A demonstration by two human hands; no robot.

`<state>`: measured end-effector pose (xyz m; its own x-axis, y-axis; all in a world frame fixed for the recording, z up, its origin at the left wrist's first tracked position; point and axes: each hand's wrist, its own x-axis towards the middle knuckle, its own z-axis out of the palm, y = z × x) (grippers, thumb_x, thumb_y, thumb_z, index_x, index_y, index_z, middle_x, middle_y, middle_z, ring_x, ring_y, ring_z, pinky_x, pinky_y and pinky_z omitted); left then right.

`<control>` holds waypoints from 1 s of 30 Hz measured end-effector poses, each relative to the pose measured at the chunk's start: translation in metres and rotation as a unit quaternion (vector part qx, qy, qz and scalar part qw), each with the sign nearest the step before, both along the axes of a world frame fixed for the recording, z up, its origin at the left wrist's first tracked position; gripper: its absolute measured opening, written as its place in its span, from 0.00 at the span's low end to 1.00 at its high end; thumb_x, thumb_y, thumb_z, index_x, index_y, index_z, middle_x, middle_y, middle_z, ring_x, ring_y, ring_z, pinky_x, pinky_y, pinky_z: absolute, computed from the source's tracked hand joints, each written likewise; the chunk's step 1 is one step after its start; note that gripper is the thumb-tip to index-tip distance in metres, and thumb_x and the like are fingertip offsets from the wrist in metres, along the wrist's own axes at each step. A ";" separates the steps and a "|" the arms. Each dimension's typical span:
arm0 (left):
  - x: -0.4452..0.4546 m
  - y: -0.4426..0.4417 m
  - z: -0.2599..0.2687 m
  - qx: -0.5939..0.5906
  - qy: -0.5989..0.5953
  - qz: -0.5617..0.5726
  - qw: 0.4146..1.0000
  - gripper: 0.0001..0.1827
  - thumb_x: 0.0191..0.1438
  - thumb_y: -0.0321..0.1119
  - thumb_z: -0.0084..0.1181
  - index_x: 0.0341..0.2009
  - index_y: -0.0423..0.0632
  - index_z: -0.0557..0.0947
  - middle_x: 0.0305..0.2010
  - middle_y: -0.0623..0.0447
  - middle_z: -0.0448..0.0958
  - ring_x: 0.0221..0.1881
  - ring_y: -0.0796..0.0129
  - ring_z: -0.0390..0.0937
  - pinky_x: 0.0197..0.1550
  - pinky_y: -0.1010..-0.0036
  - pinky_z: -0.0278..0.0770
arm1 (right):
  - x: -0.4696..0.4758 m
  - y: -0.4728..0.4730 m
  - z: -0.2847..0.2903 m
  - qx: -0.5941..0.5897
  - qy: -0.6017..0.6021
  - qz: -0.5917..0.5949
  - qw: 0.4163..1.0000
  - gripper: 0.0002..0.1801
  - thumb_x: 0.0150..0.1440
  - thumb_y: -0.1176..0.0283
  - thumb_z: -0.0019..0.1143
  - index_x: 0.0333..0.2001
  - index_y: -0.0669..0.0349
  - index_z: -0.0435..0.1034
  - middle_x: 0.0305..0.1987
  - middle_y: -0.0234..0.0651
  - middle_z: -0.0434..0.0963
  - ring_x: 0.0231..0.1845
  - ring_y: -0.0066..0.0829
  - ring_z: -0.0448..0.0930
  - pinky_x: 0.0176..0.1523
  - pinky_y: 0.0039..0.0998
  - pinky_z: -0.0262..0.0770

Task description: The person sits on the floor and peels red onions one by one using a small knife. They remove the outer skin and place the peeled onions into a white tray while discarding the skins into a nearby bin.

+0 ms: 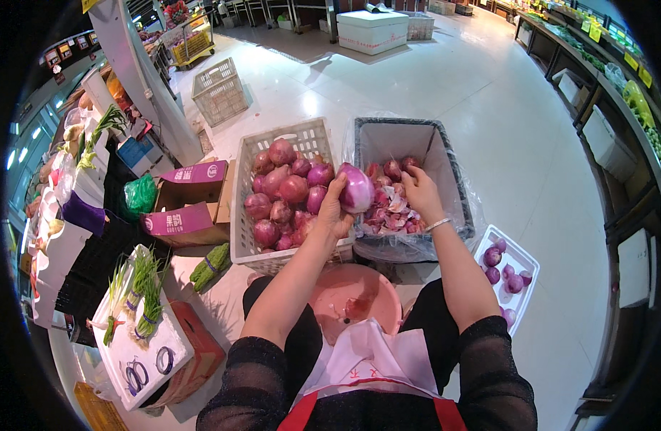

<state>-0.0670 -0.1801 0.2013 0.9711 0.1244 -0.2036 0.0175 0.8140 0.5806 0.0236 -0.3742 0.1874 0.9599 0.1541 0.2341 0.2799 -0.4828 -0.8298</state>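
A smooth purple-and-white red onion [356, 188] is held in my left hand [333, 213], above the touching rims of two containers. Under that forearm stands a pale plastic crate [239, 215] heaped with red onions [293, 188], several with dull, loose outer skin. My right hand [423, 195] reaches into a grey bin [451, 161] lined with clear plastic. Its fingertips are beside dark red onions [393, 170] in there; whether they grip anything is unclear. Loose onion skins [393, 209] lie in the bin below that hand.
Between my knees sits a pink plastic basin [357, 285]. A white tray [530, 301] with small peeled onions [514, 282] is at the right. On the left are an open carton [182, 218], green bitter melons [211, 266] and a foam board [163, 328] bearing bundled greens [147, 291].
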 end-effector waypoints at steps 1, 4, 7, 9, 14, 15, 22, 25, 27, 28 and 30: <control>0.003 -0.002 -0.001 -0.012 0.032 0.033 0.999 0.25 0.54 0.49 0.59 0.54 0.53 0.74 0.54 0.50 0.74 0.51 0.58 0.75 0.51 0.58 0.77 | -0.007 0.004 0.010 0.072 0.038 0.031 0.996 0.20 0.62 0.67 0.51 0.52 0.70 0.68 0.30 0.40 0.80 0.31 0.26 0.80 0.35 0.28 0.74; 0.009 0.004 -0.002 -0.070 -0.018 0.010 0.997 0.26 0.54 0.51 0.58 0.53 0.53 0.73 0.51 0.51 0.75 0.47 0.58 0.77 0.48 0.59 0.79 | -0.036 0.016 0.032 0.178 0.034 0.096 0.979 0.17 0.61 0.67 0.54 0.49 0.68 0.71 0.27 0.33 0.77 0.27 0.20 0.76 0.32 0.24 0.71; 0.009 0.006 -0.004 -0.075 -0.033 -0.002 0.997 0.27 0.54 0.52 0.57 0.54 0.52 0.72 0.50 0.51 0.76 0.47 0.60 0.77 0.49 0.61 0.78 | -0.060 0.034 0.043 0.132 -0.040 0.101 0.985 0.24 0.54 0.60 0.63 0.48 0.67 0.73 0.33 0.40 0.79 0.32 0.26 0.79 0.39 0.28 0.75; 0.006 0.005 -0.005 -0.068 -0.023 -0.007 0.997 0.26 0.55 0.51 0.57 0.54 0.53 0.72 0.49 0.52 0.76 0.48 0.62 0.76 0.49 0.63 0.77 | -0.067 0.039 0.047 0.082 -0.075 0.106 0.988 0.28 0.49 0.57 0.67 0.48 0.67 0.74 0.35 0.42 0.80 0.35 0.28 0.80 0.42 0.29 0.76; 0.006 -0.001 -0.003 0.068 -0.060 0.067 0.994 0.23 0.54 0.46 0.61 0.51 0.52 0.71 0.46 0.53 0.75 0.47 0.63 0.75 0.48 0.64 0.77 | -0.064 0.038 0.054 0.063 0.050 0.135 0.988 0.27 0.45 0.62 0.69 0.47 0.68 0.73 0.39 0.41 0.80 0.39 0.26 0.79 0.45 0.27 0.75; 0.005 -0.002 -0.002 0.091 -0.056 0.086 0.991 0.23 0.54 0.43 0.62 0.50 0.51 0.70 0.46 0.53 0.75 0.46 0.64 0.75 0.48 0.64 0.77 | -0.064 0.036 0.055 0.054 0.079 0.143 0.985 0.25 0.46 0.66 0.69 0.46 0.68 0.73 0.39 0.39 0.79 0.38 0.23 0.78 0.45 0.26 0.74; 0.002 -0.011 0.004 0.175 -0.061 0.118 0.976 0.28 0.47 0.32 0.69 0.48 0.46 0.67 0.43 0.51 0.72 0.42 0.69 0.74 0.44 0.73 0.76 | -0.069 0.038 0.057 0.033 0.030 0.102 0.994 0.27 0.39 0.67 0.65 0.44 0.69 0.73 0.36 0.43 0.79 0.38 0.32 0.79 0.45 0.30 0.74; 0.003 -0.014 0.004 0.200 -0.063 0.128 0.970 0.28 0.47 0.32 0.69 0.48 0.46 0.67 0.43 0.51 0.72 0.41 0.69 0.73 0.44 0.73 0.75 | -0.068 0.040 0.055 -0.002 0.012 0.068 0.998 0.26 0.39 0.67 0.64 0.43 0.69 0.73 0.35 0.44 0.79 0.37 0.34 0.79 0.45 0.32 0.74; 0.002 -0.014 0.004 0.197 -0.058 0.130 0.970 0.28 0.47 0.32 0.69 0.48 0.46 0.67 0.43 0.51 0.72 0.41 0.69 0.73 0.44 0.74 0.75 | -0.065 0.041 0.051 -0.012 0.011 0.056 0.998 0.25 0.39 0.66 0.63 0.41 0.69 0.73 0.34 0.45 0.79 0.36 0.36 0.79 0.44 0.33 0.74; 0.001 -0.014 0.005 0.196 -0.062 0.131 0.970 0.27 0.47 0.32 0.68 0.48 0.46 0.67 0.43 0.51 0.72 0.41 0.69 0.73 0.44 0.73 0.75 | -0.064 0.042 0.049 -0.011 0.010 0.054 0.998 0.25 0.39 0.64 0.63 0.41 0.67 0.74 0.34 0.46 0.80 0.36 0.38 0.80 0.44 0.35 0.74; 0.000 -0.012 0.007 0.195 -0.066 0.132 0.970 0.26 0.48 0.33 0.67 0.48 0.47 0.67 0.43 0.51 0.72 0.41 0.68 0.74 0.44 0.72 0.76 | -0.060 0.044 0.043 -0.013 0.007 0.052 0.999 0.26 0.38 0.60 0.64 0.42 0.63 0.75 0.34 0.47 0.81 0.37 0.43 0.81 0.44 0.38 0.74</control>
